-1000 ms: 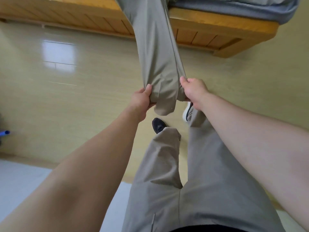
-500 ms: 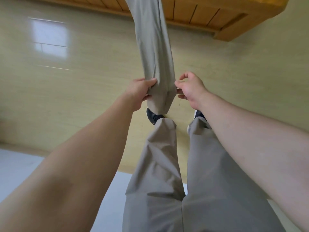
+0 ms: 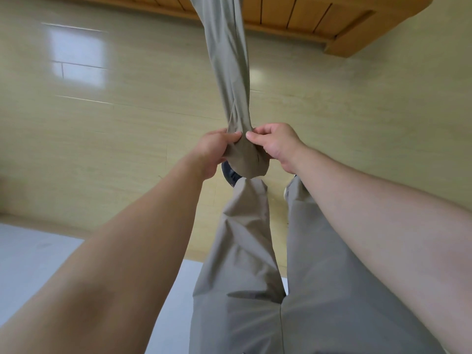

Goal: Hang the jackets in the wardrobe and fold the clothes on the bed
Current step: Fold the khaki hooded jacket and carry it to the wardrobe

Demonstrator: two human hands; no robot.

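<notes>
Trousers (image 3: 227, 72) hang from the bed frame (image 3: 293, 19), hem clamped by left hand (image 3: 212, 152) and right hand (image 3: 278, 144) fingers; folding step underway, next aligning the legs flat

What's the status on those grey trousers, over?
Left hand and right hand both pinching the hem of the grey trousers. Trousers stretched toward the wooden bed frame. Nothing in the way.
</notes>
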